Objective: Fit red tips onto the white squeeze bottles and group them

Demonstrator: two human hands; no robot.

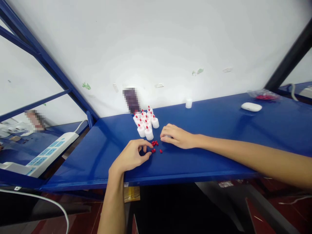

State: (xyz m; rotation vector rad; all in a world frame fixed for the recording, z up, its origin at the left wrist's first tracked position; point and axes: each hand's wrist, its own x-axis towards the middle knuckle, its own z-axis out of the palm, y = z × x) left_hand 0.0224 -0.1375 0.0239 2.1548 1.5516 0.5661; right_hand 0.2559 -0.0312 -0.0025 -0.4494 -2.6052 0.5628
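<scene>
Several small red caps [155, 143] lie loose on the blue table. At their left edge is my left hand [135, 154], its thumb and index finger apart by the nearest caps and its other fingers curled. I see nothing held in it. To the right of the caps, my right hand [177, 136] rests low over the table with its fingers closed round a small whitish bottle [167, 136], mostly hidden by the fingers. Just behind the caps stands a cluster of upright white bottles [149, 134] with red tips.
A lone white bottle [188, 103] stands near the wall. To the right are a white oval case [251, 107] and a clear bag of red pieces [264, 95]. A blurred-out dark object [132, 100] leans at the wall. A power strip [52, 152] lies left.
</scene>
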